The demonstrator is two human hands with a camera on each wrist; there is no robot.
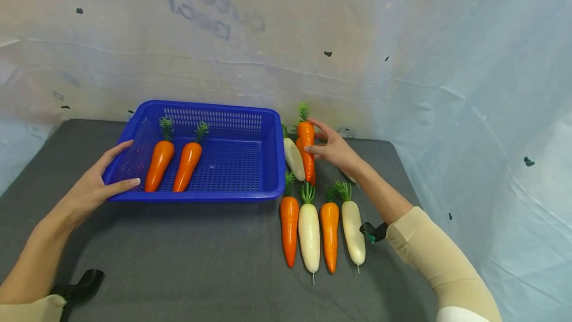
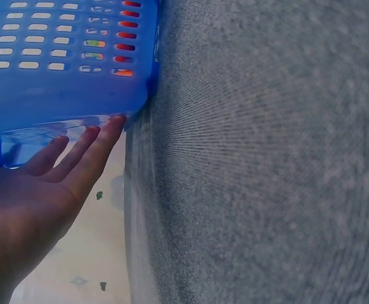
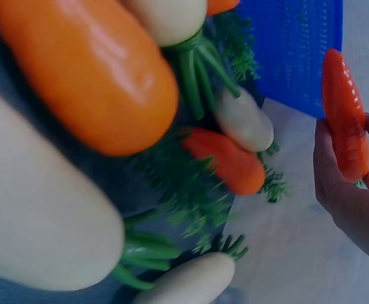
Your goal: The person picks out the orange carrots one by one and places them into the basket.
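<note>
My left hand (image 1: 96, 183) spreads around the near left corner of a blue plastic basket (image 1: 243, 195), its fingers straight against the side and the thumb over the front rim. Inside the basket's left half lie two carrots, a left carrot (image 1: 159, 165) and a right carrot (image 1: 187, 167), green tops pointing away. To the right of the basket, my right hand (image 1: 332, 148) pinches another orange carrot (image 1: 306, 138) between thumb and fingers, held upright with its leafy top up. The right wrist view shows this carrot (image 3: 346, 120) raised beside the basket wall.
In front of the right hand, two carrots (image 1: 329, 235) and two white radishes (image 1: 309, 237) lie in an alternating row on the grey table (image 1: 201, 262). Behind them lie a white radish (image 1: 292, 158) and more vegetables, partly hidden. A pale plastic sheet (image 1: 313, 29) hangs behind the table.
</note>
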